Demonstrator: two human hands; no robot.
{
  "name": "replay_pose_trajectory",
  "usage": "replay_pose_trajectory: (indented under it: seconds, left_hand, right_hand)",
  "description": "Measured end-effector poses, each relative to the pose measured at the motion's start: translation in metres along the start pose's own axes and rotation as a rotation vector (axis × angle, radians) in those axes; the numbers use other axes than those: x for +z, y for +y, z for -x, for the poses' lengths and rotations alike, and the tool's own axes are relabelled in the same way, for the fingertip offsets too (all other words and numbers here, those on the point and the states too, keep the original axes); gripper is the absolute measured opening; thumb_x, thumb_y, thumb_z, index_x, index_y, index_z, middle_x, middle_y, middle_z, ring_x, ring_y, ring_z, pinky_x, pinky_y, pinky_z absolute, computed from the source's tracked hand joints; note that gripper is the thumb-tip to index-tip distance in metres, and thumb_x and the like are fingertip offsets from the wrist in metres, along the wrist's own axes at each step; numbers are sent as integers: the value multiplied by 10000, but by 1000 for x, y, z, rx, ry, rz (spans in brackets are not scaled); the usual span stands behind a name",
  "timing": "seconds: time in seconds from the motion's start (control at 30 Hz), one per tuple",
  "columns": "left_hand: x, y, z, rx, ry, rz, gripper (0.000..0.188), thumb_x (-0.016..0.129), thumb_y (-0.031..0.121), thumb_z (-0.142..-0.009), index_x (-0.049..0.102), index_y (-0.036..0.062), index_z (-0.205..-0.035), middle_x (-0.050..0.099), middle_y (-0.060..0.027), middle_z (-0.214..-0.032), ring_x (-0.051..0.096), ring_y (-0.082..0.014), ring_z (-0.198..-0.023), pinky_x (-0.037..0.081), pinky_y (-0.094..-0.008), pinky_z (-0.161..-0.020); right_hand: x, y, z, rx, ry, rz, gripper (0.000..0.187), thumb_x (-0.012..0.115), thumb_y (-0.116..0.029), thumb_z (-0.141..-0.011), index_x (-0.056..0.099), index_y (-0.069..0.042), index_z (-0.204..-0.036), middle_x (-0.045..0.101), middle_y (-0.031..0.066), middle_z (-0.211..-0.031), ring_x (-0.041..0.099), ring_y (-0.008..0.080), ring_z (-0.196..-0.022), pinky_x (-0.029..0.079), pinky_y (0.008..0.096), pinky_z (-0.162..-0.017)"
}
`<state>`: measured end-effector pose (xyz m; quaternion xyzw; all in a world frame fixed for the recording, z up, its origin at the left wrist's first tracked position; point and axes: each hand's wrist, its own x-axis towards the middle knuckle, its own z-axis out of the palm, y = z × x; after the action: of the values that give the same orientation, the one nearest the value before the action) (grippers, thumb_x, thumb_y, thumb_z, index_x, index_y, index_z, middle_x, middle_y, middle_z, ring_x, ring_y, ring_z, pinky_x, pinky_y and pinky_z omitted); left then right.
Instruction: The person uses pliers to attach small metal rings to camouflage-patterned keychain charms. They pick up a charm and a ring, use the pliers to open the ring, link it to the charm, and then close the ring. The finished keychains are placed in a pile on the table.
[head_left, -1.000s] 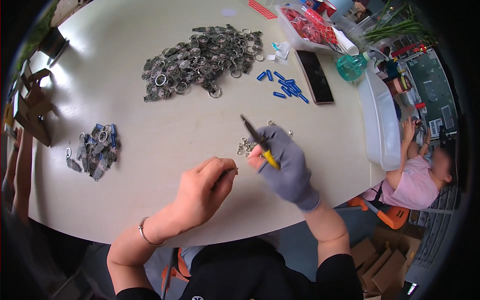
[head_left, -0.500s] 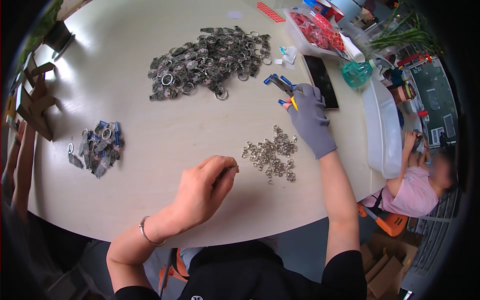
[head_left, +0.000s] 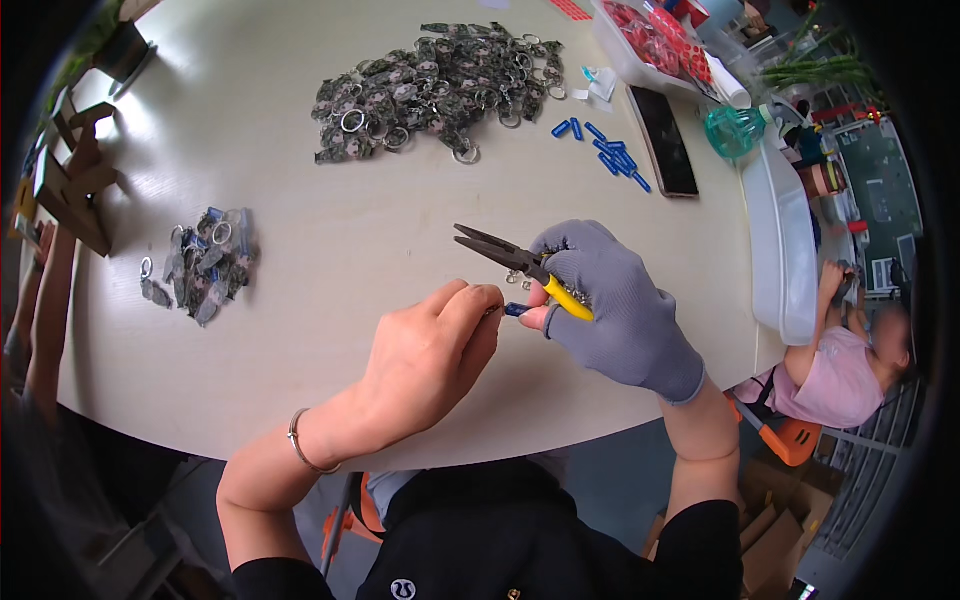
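Observation:
My right hand [head_left: 620, 300], in a grey glove with bare fingertips, is closed around needle-nose pliers [head_left: 568, 298] with yellow handles. Their dark jaws point to the left and stand slightly apart. Between its thumb and fingertip it also pinches a small blue tube [head_left: 516, 310]. My bare left hand [head_left: 432, 355], a bracelet on its wrist, is closed in a pinch at the tube's left end; what its fingers hold is mostly hidden. Behind the pliers, my right hand covers most of a heap of small metal rings [head_left: 514, 277].
Camouflage-patterned keyrings [head_left: 430, 90] form a big pile at the back; a smaller keyring pile [head_left: 208, 265] lies left. Loose blue tubes [head_left: 615, 155] lie beside a phone [head_left: 662, 140]. A white bin [head_left: 780, 250] and a green bottle [head_left: 733, 132] stand right. Another person [head_left: 840, 370] sits beyond.
My right hand has come toward me from the blue tubes, bringing the pliers and one tube to my left hand. My left hand has moved slightly right and remains pinched.

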<state>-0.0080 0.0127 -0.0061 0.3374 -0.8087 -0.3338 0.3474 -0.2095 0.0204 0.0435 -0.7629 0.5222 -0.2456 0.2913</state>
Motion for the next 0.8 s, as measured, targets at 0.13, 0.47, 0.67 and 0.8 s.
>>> replay_pose_trajectory:
  seconds: [0.13,0.47,0.67,0.8]
  left_hand:
    - [1,4,1,49,-3,-92,194,627,-48,-823,571,14,-998,565,-99,-755,568,-260,-566,446,-343,-494]
    - [-1,3,3,154,-36,-290,236,662,-35,-809,570,21,-1019,557,-78,-743,569,-238,-545,438,-340,-454]
    - [4,-1,4,187,31,-219,223,653,-44,-813,574,12,-1014,577,-96,-757,571,-236,-558,442,-317,-464]
    - [6,-1,4,-4,-4,55,172,640,-19,-850,590,4,-1012,606,-115,-785,583,-205,-576,454,-299,-505]
  right_hand:
    - [-3,-4,0,-8,-10,73,190,760,-16,-678,598,3,-777,575,133,-909,565,283,-825,467,363,-726]
    - [-1,-6,-3,-42,12,155,179,759,-52,-678,610,2,-760,602,114,-885,575,295,-803,460,378,-689]
    - [-8,-2,-9,262,-190,-67,215,752,-91,-721,606,23,-830,592,111,-789,571,225,-718,455,340,-685]
    - [-8,0,-10,351,-246,-82,236,745,-122,-745,601,29,-856,588,105,-773,556,198,-702,448,327,-683]
